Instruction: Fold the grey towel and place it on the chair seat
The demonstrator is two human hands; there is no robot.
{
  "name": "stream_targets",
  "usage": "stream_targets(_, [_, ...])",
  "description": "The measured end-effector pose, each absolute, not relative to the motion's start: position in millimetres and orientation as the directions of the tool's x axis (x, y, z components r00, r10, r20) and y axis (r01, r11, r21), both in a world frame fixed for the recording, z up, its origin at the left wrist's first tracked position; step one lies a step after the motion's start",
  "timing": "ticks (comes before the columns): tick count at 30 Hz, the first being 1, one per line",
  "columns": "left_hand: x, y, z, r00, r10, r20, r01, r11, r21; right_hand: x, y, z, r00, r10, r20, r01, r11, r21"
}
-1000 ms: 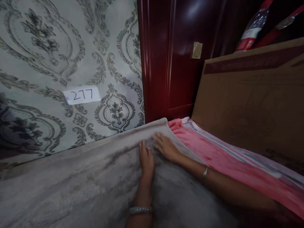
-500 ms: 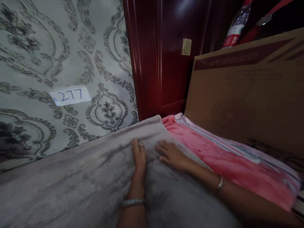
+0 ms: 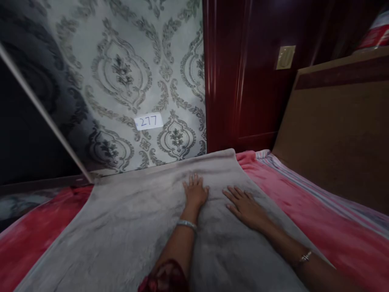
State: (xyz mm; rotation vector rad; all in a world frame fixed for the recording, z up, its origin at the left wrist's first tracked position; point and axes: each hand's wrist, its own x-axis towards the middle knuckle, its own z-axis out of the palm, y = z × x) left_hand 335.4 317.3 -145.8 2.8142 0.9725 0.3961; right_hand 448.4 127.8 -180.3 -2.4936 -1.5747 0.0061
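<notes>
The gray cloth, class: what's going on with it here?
A person has both bare hands spread on the gray cloth, with no grip closed on it: the left hand near the middle, the right hand nearer its right edge. The cloth lies fairly flat with slight creases, its far edge along the patterned wall. Pinkish-red fabric shows on both sides.

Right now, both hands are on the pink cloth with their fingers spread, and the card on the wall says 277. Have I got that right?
Not quite: the head view shows the left hand and right hand on the grey cloth, not the pink cloth. Their fingers are spread, and the card on the wall says 277.
</notes>
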Motion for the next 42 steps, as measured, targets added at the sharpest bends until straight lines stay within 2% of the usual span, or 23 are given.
stream_targets(3, [297,358,-142,0.780,0.600,0.179,0.591,-0.800,0.106,450,127,-183,0.427,0.897,0.114,0.898,-0.407,-0.169])
stream_targets(8, [168,408,-123,0.601,0.787,0.137,0.786,-0.613,0.076,453,130,-190,0.420,0.895,0.153,0.903,-0.396,-0.166])
stream_targets(11, [83,404,-108,0.473,0.862,0.184,0.868,-0.491,0.068,453,130,-192,0.420,0.894,0.154,0.904,-0.398,-0.157])
stream_targets(16, [-19,375,-93,0.357,0.900,0.249,0.923,-0.382,0.056,453,127,-184,0.427,0.894,0.133,0.900,-0.406,-0.159])
stream_targets(19, [-47,363,-97,0.319,0.906,0.279,0.941,-0.338,0.023,437,130,-169,0.517,0.853,0.066,0.849,-0.502,-0.164])
stream_targets(21, [-54,356,-108,0.404,0.880,0.249,0.913,-0.406,-0.049,412,134,-159,0.574,0.818,0.032,0.810,-0.561,-0.173])
stream_targets(22, [-55,352,-114,0.476,0.854,0.207,0.879,-0.469,-0.085,396,135,-156,0.558,0.828,0.046,0.821,-0.543,-0.177])
stream_targets(25, [-57,343,-134,0.637,0.765,0.097,0.770,-0.628,-0.114,352,134,-160,0.362,0.925,0.113,0.925,-0.342,-0.168])
stream_targets(27, [-63,341,-142,0.657,0.747,0.107,0.754,-0.649,-0.102,337,122,-173,0.321,0.942,0.101,0.940,-0.303,-0.156])
stream_targets(33, [-98,351,-144,0.558,0.819,0.131,0.828,-0.559,-0.037,363,55,-202,0.576,0.812,0.096,0.815,-0.563,-0.135])
stream_targets(36, [-91,349,-137,0.465,0.882,0.079,0.885,-0.464,-0.030,363,46,-192,0.679,0.733,0.031,0.731,-0.671,-0.124])
stream_targets(38, [-67,338,-131,0.467,0.881,0.078,0.884,-0.466,-0.030,345,63,-178,0.699,0.715,0.017,0.710,-0.691,-0.135])
stream_targets(40, [-30,322,-124,0.627,0.771,0.112,0.777,-0.630,-0.009,314,95,-163,0.634,0.772,0.048,0.767,-0.619,-0.169])
stream_targets(42, [10,305,-121,0.777,0.621,0.106,0.622,-0.783,0.033,278,131,-152,0.487,0.869,0.088,0.861,-0.461,-0.215])
